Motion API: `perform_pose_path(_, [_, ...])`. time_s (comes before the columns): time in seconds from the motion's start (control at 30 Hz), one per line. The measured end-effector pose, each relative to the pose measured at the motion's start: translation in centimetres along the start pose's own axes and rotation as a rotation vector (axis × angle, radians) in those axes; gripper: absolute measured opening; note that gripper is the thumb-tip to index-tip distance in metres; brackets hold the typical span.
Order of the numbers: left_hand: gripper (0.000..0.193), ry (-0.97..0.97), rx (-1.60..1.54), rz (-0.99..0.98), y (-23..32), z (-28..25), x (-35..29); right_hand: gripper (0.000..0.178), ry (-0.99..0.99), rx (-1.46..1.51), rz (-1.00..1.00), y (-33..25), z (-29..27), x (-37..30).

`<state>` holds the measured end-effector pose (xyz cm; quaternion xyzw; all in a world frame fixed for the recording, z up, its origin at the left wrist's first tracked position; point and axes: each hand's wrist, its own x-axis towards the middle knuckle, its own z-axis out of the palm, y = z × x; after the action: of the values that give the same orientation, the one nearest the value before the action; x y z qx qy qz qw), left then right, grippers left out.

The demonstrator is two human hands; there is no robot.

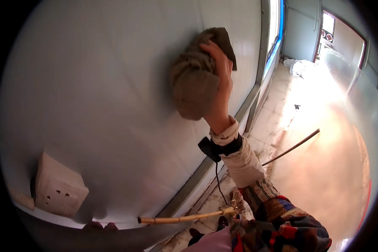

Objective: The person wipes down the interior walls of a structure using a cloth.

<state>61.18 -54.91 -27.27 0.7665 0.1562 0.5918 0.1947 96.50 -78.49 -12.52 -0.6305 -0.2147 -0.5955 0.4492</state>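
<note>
My right hand [222, 80] is closed around a bunched brown cloth [193, 80] and presses it against the pale, smooth wall panel [113, 84]. The thumb and fingers wrap the cloth's right side, and its dark upper end sticks out above them. A black strap with a small box and a cable [217, 176] sits at that wrist, over a beige cuff. Of my left hand [100, 226] only a few fingertips show low at the left, close to the wall. A blurred grey band covers the rest, so its grip is hidden.
A white socket box [61, 187] juts from the wall at lower left. One bamboo stick [180, 219] lies low across the front; a darker rod [292, 147] slants on the right. Clear plastic sheeting [344, 75], a white bundle [298, 67] and a doorway stand farther back. A window frame [264, 42] edges the panel.
</note>
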Motion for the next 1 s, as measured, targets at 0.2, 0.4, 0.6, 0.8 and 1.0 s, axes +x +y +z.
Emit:
perform_pose_path(0.2, [0.082,-0.001,0.017,-0.010,-0.4,0.4,0.1,0.032,0.011,0.320,0.145,4.1,1.5,-2.0])
perform_pose_path(0.4, [0.082,-0.014,0.016,-0.005,-1.0,1.3,0.3,0.033,0.138,0.529,0.548,10.7,0.0,-9.7])
perform_pose_path(0.6, [0.083,-0.010,-0.004,0.019,-0.4,0.3,0.6,0.032,0.388,0.940,1.114,13.5,-2.1,-20.9])
perform_pose_path(0.8, [0.083,-0.054,-0.031,0.034,-1.0,-0.5,-0.6,0.029,0.304,1.674,1.297,7.1,-4.6,-29.6])
perform_pose_path(1.0, [0.084,-0.109,-0.105,0.132,-3.3,-2.7,0.5,0.026,-0.387,0.483,1.101,-1.5,-7.4,-30.7])
